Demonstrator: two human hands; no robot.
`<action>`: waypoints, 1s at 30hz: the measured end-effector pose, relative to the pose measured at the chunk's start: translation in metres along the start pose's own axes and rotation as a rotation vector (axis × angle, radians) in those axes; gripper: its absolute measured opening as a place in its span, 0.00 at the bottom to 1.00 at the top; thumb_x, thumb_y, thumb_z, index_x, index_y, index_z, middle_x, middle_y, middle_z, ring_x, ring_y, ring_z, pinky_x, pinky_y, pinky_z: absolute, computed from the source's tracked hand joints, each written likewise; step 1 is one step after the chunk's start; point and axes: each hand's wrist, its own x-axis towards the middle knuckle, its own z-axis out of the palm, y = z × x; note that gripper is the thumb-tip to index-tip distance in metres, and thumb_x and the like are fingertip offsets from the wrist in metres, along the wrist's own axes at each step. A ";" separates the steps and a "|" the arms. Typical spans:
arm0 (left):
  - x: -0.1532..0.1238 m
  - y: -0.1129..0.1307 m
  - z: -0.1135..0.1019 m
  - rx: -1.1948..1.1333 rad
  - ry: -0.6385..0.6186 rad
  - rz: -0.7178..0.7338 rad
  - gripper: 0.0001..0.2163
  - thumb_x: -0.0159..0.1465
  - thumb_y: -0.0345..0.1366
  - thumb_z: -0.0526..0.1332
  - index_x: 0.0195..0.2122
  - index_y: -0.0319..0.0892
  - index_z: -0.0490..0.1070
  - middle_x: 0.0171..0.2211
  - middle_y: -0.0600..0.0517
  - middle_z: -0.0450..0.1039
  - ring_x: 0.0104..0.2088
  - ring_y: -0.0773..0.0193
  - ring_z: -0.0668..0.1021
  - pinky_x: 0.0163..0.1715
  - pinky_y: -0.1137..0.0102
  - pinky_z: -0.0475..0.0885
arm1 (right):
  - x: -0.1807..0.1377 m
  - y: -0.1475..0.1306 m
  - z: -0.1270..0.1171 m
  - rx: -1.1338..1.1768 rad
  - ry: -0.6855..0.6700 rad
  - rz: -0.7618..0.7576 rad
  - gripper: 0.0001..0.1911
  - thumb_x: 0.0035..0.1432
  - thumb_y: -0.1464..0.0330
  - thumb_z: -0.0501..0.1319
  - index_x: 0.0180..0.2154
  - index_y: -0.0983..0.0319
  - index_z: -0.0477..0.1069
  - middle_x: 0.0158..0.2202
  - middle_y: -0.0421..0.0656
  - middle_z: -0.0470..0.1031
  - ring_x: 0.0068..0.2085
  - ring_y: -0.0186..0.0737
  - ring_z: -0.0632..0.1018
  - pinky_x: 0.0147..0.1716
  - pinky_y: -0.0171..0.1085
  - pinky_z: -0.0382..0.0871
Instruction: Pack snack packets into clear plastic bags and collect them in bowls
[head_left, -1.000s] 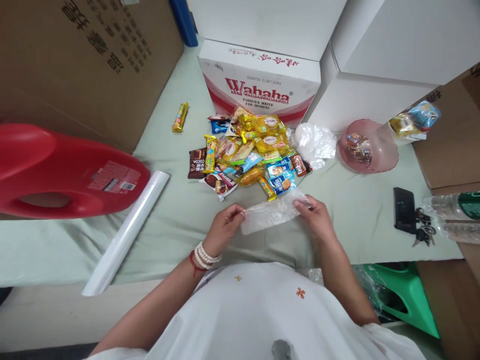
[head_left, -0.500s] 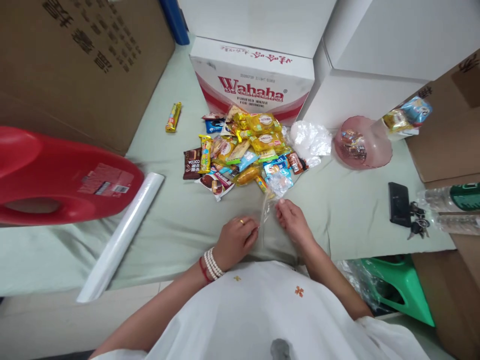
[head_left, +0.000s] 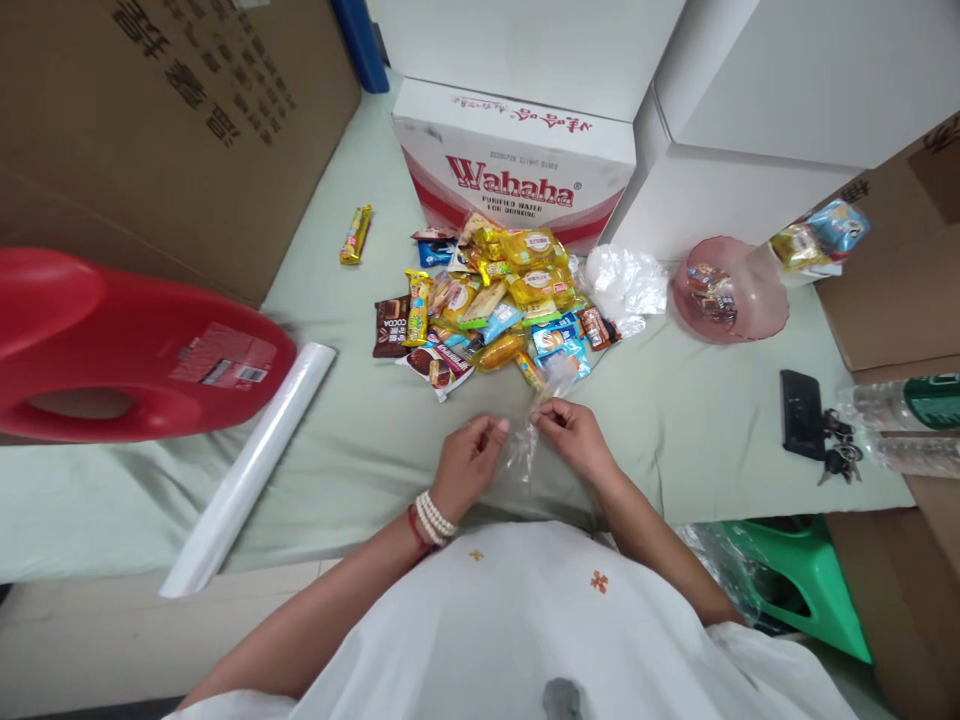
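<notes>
And here, on the wearer's side of the snack pile (head_left: pixel 487 315), is the clear plastic bag (head_left: pixel 520 458), right hand (head_left: pixel 576 437) pinching it! Left hand (head_left: pixel 466 468) beside it, fingers narrowed; whether they grip film, I can't tell. Bag-handling, I'd judge; the next move calls for a delicate two-sided pinch.

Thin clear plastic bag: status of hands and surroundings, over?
Right hand pinching the thin clear plastic bag. Left hand alongside, grip unclear. Pile of colourful wrapped snacks just beyond.

Pale floor (head_left: pixel 97 640) beneath cloth-covered table (head_left: pixel 712 430)
</notes>
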 end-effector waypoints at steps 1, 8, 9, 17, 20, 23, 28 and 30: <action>0.007 0.002 0.003 -0.061 0.046 -0.056 0.17 0.68 0.51 0.58 0.34 0.42 0.73 0.29 0.53 0.74 0.28 0.65 0.72 0.32 0.69 0.67 | -0.002 -0.002 0.000 -0.017 -0.009 -0.010 0.17 0.55 0.53 0.65 0.30 0.61 0.74 0.23 0.36 0.66 0.26 0.33 0.64 0.27 0.34 0.56; 0.037 0.005 0.021 -0.467 -0.069 -0.242 0.16 0.57 0.50 0.66 0.27 0.42 0.69 0.21 0.58 0.65 0.24 0.67 0.67 0.28 0.70 0.62 | -0.013 -0.006 -0.014 0.015 0.117 -0.060 0.17 0.55 0.52 0.67 0.32 0.60 0.77 0.26 0.38 0.71 0.27 0.34 0.66 0.29 0.34 0.61; 0.037 0.005 0.020 -0.536 -0.043 -0.258 0.16 0.57 0.50 0.67 0.27 0.42 0.69 0.21 0.58 0.65 0.24 0.68 0.67 0.28 0.71 0.62 | -0.015 -0.004 -0.019 0.044 0.150 -0.042 0.18 0.55 0.52 0.68 0.32 0.60 0.76 0.25 0.37 0.70 0.27 0.33 0.66 0.28 0.34 0.60; 0.033 0.002 0.017 -0.865 0.002 -0.318 0.19 0.52 0.49 0.75 0.33 0.42 0.73 0.31 0.54 0.77 0.32 0.66 0.77 0.37 0.69 0.71 | -0.034 0.024 -0.059 0.062 0.340 0.098 0.19 0.55 0.52 0.68 0.36 0.61 0.75 0.23 0.34 0.64 0.23 0.31 0.59 0.22 0.33 0.52; 0.031 0.001 0.020 -0.882 -0.024 -0.340 0.19 0.52 0.49 0.75 0.35 0.41 0.74 0.32 0.53 0.78 0.34 0.65 0.78 0.38 0.69 0.72 | -0.045 0.016 -0.065 -0.087 0.487 -0.014 0.17 0.61 0.53 0.64 0.37 0.61 0.75 0.27 0.37 0.69 0.26 0.33 0.64 0.26 0.34 0.59; 0.030 0.002 0.025 -0.899 -0.055 -0.355 0.20 0.52 0.49 0.75 0.37 0.41 0.75 0.35 0.51 0.79 0.36 0.63 0.80 0.40 0.67 0.73 | -0.052 -0.002 -0.051 -0.249 0.379 -0.194 0.16 0.65 0.54 0.62 0.41 0.60 0.76 0.32 0.41 0.73 0.30 0.37 0.69 0.32 0.36 0.65; 0.026 0.007 0.029 -0.852 -0.070 -0.307 0.15 0.52 0.42 0.73 0.36 0.41 0.74 0.33 0.54 0.77 0.34 0.66 0.78 0.41 0.67 0.73 | -0.041 -0.010 -0.010 -0.463 0.129 -0.303 0.15 0.62 0.57 0.65 0.46 0.57 0.77 0.41 0.48 0.78 0.44 0.49 0.75 0.45 0.43 0.69; 0.025 0.007 0.027 -0.819 -0.042 -0.323 0.15 0.50 0.39 0.72 0.37 0.41 0.73 0.34 0.54 0.77 0.34 0.66 0.77 0.40 0.68 0.72 | -0.035 -0.006 -0.005 -0.363 0.115 -0.257 0.11 0.65 0.59 0.61 0.41 0.57 0.78 0.39 0.47 0.78 0.41 0.46 0.76 0.43 0.42 0.69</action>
